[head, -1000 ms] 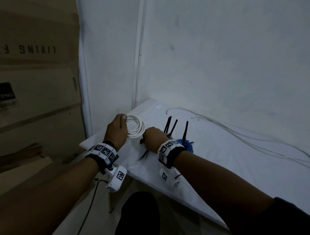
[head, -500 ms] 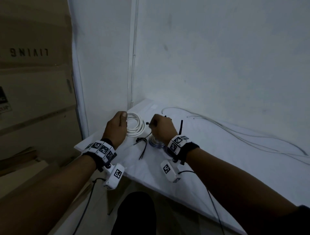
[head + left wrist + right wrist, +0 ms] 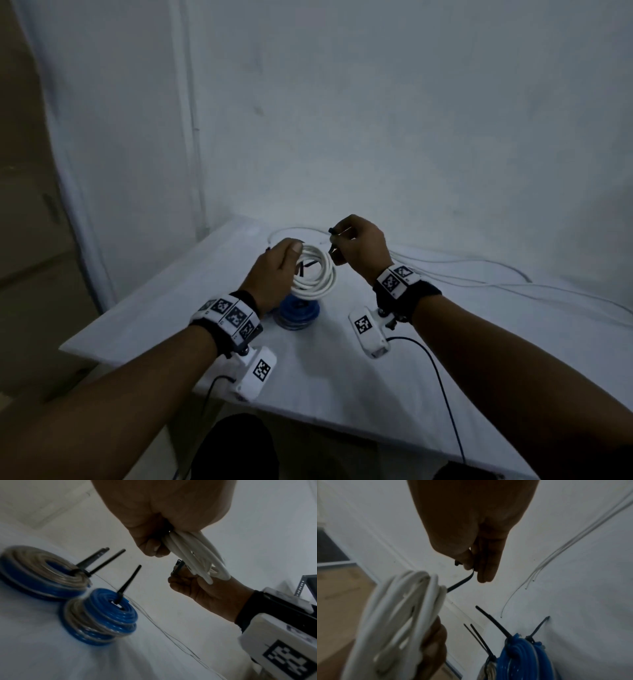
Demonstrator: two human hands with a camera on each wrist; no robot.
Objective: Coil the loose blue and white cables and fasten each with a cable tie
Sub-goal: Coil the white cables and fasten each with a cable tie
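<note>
My left hand (image 3: pixel 274 270) grips a white coiled cable (image 3: pixel 317 274) and holds it upright above the white table (image 3: pixel 342 377). The same coil (image 3: pixel 197 555) hangs from the fingers in the left wrist view. My right hand (image 3: pixel 356 243) pinches a black cable tie (image 3: pixel 462 582) just right of the coil (image 3: pixel 399 615); the tie's far end runs behind the white loops. Below the hands sit blue coiled cables (image 3: pixel 298 311), each bound with black ties whose tails stick up (image 3: pixel 109 616) (image 3: pixel 522 658).
Loose thin white cables (image 3: pixel 479 274) trail across the table's far right side toward the wall. A second blue and clear coil (image 3: pixel 42 573) lies beside the first. The table's near edge (image 3: pixel 239 401) runs diagonally below my wrists. Cardboard boxes stand at the left.
Both hands have risen and come together above the blue coils. My right hand left the ties on the table and now holds one tie beside the white coil.
</note>
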